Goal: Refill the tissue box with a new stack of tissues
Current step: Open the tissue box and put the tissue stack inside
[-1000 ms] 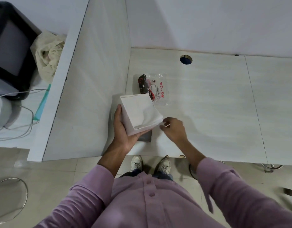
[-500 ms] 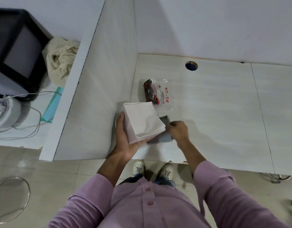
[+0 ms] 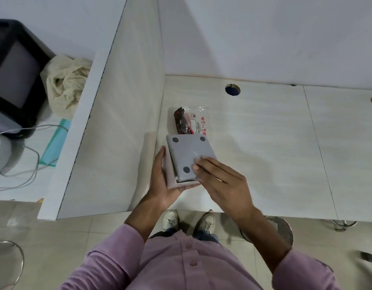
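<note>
My left hand (image 3: 160,181) holds a pale tissue box (image 3: 170,176) upside down over the desk's near edge, gripping its left side and underside. A grey square base panel (image 3: 189,155) with dark round feet lies across the box's upturned bottom. My right hand (image 3: 220,183) rests on that panel's right part, fingertips flat on it. The tissues inside are hidden by the panel. A torn clear tissue wrapper (image 3: 191,122) with red and black print lies on the desk just behind the box.
A white desk (image 3: 264,153) with a cable hole (image 3: 232,90) at the back. A partition wall (image 3: 118,122) stands left of the box. Beyond it are a crumpled cloth (image 3: 65,86), a black monitor (image 3: 11,74) and cables. A stool (image 3: 281,231) stands under the desk edge.
My right hand picked the grey panel up from the desk and set it onto the box's open bottom, covering the white tissues. The view moved closer.
</note>
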